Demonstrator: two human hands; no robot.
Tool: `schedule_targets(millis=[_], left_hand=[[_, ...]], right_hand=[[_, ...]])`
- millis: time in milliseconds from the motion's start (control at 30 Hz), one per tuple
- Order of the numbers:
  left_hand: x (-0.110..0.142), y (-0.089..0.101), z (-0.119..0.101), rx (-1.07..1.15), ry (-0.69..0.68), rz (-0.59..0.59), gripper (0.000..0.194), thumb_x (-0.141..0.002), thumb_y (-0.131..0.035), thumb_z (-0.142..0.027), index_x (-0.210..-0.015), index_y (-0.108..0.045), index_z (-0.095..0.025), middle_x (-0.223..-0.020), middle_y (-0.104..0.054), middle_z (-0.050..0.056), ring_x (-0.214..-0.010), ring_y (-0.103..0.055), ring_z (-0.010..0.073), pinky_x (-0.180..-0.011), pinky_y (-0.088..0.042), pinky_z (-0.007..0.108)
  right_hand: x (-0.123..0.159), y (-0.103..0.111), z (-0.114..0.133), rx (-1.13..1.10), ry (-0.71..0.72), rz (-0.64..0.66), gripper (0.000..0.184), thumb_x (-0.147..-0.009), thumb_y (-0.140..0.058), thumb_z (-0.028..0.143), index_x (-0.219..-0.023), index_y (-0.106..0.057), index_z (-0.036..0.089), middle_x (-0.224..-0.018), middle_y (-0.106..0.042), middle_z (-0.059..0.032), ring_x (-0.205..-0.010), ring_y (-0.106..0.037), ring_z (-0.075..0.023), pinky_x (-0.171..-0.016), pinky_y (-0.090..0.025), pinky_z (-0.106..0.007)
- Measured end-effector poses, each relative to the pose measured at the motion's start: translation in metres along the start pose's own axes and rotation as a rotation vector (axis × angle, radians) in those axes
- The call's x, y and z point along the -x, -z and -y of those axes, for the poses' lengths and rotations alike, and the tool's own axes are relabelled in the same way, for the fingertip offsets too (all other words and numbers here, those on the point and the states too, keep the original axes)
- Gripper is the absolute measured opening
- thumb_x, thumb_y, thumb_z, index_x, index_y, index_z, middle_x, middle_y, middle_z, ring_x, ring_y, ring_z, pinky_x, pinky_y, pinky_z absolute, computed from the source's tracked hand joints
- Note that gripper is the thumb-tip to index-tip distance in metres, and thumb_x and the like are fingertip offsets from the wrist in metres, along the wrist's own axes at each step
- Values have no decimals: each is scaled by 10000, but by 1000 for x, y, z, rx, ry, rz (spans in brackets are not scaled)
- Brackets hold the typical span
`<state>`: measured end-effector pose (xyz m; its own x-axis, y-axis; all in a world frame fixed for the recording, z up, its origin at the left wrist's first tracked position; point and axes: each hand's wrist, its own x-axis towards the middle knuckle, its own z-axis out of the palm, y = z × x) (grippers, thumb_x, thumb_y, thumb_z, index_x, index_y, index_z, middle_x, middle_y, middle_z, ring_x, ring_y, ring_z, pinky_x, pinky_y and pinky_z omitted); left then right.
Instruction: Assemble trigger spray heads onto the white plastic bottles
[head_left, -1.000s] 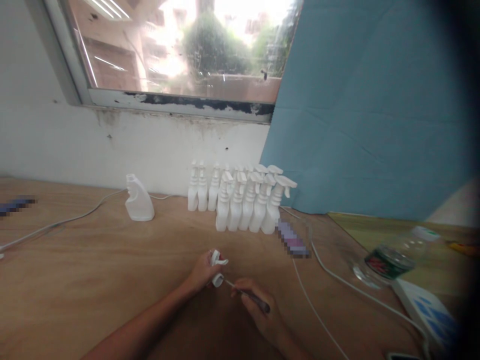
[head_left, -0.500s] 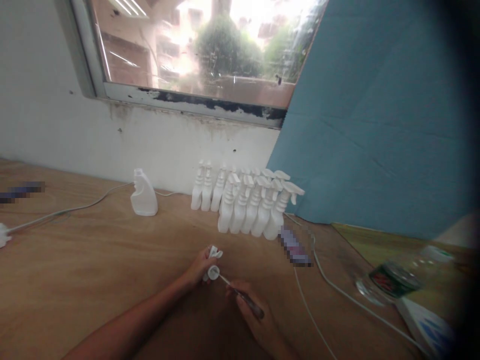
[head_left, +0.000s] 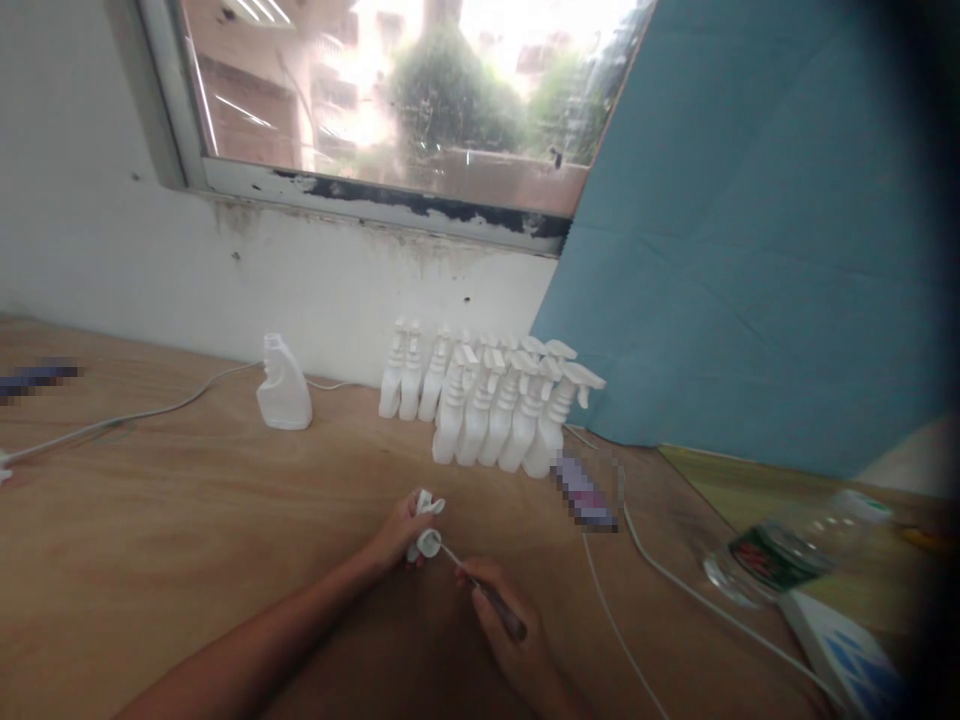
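My left hand point(head_left: 397, 532) is closed around a white trigger spray head point(head_left: 429, 543), its round collar facing toward my right. Closed in my right hand point(head_left: 514, 630) is a thin-shafted tool with a brown handle, which looks like a screwdriver point(head_left: 499, 608). The tip of its shaft reaches the collar's opening; how deep it sits I cannot tell. Beyond the hands, several white spray bottles point(head_left: 491, 420) with trigger heads stand upright in a close group. Off to the left stands a white bottle point(head_left: 285, 395) without a head.
A clear drink bottle point(head_left: 776, 560) lies at the right near a white and blue box point(head_left: 836, 650). A white cable point(head_left: 697, 583) runs across the wooden table point(head_left: 187, 530). One blurred-out flat object point(head_left: 585, 492) lies by the spray bottles, another point(head_left: 37, 378) at far left.
The spray head's collar has turned slightly in my left hand, and the screwdriver's tip has shifted a little with it. The whole view has moved slightly.
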<state>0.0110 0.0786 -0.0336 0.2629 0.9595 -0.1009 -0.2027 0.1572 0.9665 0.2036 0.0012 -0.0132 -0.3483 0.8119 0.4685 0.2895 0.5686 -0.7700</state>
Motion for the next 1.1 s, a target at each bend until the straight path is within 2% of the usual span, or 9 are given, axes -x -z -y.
schedule_targets(millis=[200,333,500,667,967,1100], left_hand=[[-1,0,2,-11,-29,-23,378,-739,-615,-474,-898,-399,-208,-483,-552,-69,-282,-438,93,-258,-258,147],[-1,0,2,-25,-49,-35,345,-769,-585,-466,-887,-384,-211,-481,-549,-70,-298,-451,98,-262,-275,147],[-3,1,5,-59,-52,-39,343,-766,-587,-462,-897,-400,-206,-496,-550,-70,-289,-437,90,-255,-260,146],[-1,0,2,-92,-39,-6,326,-727,-618,-424,-862,-433,-193,-483,-501,-89,-282,-395,69,-256,-260,150],[-3,2,3,-116,-26,36,284,-690,-637,-348,-840,-469,-174,-527,-491,-86,-324,-408,55,-286,-298,145],[-4,4,4,-109,-33,68,243,-663,-617,-281,-831,-484,-166,-541,-484,-87,-337,-399,48,-301,-305,145]], right_hand=[[-3,-1,-2,325,303,42,401,-849,-486,107,-1232,-509,225,-1077,-636,-87,-991,-607,-228,-905,-494,-378],[-6,-5,0,422,376,55,463,-825,-493,68,-1263,-489,217,-1060,-636,-101,-954,-602,-240,-877,-503,-416],[-4,-3,-3,280,250,49,415,-854,-484,100,-1240,-500,250,-1094,-630,-84,-1002,-607,-225,-882,-509,-360],[-2,3,-6,120,134,68,319,-880,-487,133,-1162,-556,266,-1072,-644,-61,-955,-635,-198,-836,-516,-286],[1,4,-6,-16,64,45,178,-914,-475,222,-1026,-607,264,-940,-659,-44,-871,-638,-195,-805,-500,-284],[2,3,-11,-132,-14,34,195,-937,-444,281,-1006,-625,263,-918,-658,-43,-890,-630,-199,-814,-490,-286]])
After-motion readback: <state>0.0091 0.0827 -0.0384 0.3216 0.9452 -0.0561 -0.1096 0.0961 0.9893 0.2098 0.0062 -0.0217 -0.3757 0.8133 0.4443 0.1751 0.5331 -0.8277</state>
